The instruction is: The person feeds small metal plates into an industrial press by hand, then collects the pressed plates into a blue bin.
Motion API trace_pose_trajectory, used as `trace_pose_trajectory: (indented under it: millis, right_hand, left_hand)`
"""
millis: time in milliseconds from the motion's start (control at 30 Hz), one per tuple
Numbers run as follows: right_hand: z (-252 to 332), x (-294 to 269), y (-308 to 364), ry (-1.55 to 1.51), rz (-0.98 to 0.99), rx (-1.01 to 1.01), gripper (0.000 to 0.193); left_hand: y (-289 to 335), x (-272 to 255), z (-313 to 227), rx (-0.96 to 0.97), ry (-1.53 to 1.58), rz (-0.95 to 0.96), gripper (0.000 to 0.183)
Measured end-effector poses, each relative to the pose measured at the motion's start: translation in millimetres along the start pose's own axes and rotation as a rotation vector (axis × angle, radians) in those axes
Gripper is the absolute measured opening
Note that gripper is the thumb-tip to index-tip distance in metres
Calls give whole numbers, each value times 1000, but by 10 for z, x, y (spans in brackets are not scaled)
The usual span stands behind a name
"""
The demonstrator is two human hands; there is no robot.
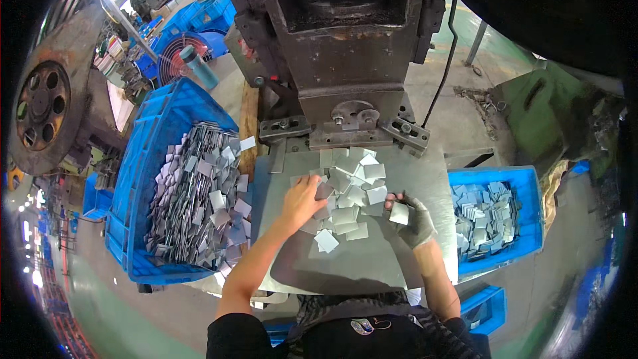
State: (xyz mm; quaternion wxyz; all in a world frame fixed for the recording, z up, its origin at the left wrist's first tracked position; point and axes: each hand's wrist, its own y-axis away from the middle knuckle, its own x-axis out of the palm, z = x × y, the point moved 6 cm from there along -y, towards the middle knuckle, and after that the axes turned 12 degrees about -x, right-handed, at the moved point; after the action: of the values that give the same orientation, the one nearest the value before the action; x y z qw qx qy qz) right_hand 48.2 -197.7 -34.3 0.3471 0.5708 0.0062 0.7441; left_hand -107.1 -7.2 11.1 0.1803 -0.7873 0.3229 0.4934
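A loose pile of small square metal plates (345,193) lies on the steel work table (312,269) in front of the press. At the pile's left edge is my bare left hand (303,201), its thumb and fingers curled around a darker metal plate (324,191). My right hand (417,223), in a grey glove, is just right of the pile. Between its thumb and fingers it grips a shiny square metal plate (399,213), tilted toward me. The tips of the left fingers are partly hidden among the plates.
The heavy press (352,60) rises straight ahead, with clamped tooling (355,116) at its base. To the left stands a large blue crate (126,219) full of plates. A smaller blue crate (531,216) with plates sits right. A teal bottle (199,66) stands back left.
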Motion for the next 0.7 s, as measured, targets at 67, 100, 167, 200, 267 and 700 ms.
trace_pose_trajectory:
  millis: [67, 100, 167, 200, 267, 700]
  right_hand:
    - [-30, 227, -115, 65, 6, -32, 17]
    - [-11, 364, -180, 125, 14, -61, 19]
    - [-26, 523, -530, 201, 100, -75, 25]
    - [-68, 674, -658, 208, 98, -59, 27]
    - [-139, 915, -951, 245, 81, -53, 29]
    - [-52, 653, -619, 249, 41, -153, 24]
  left_hand:
    - [-20, 14, 16, -34, -13, 29, 55]
    - [-24, -25, -3, -32, -21, 27, 49]
    - [-93, -51, -5, -19, -25, 29, 43]
    - [-101, -58, 29, -5, -55, 58, 36]
    - [-152, -72, 65, 21, -88, 86, 28]
    - [-1042, -2, -181, -337, 1406, 207, 9]
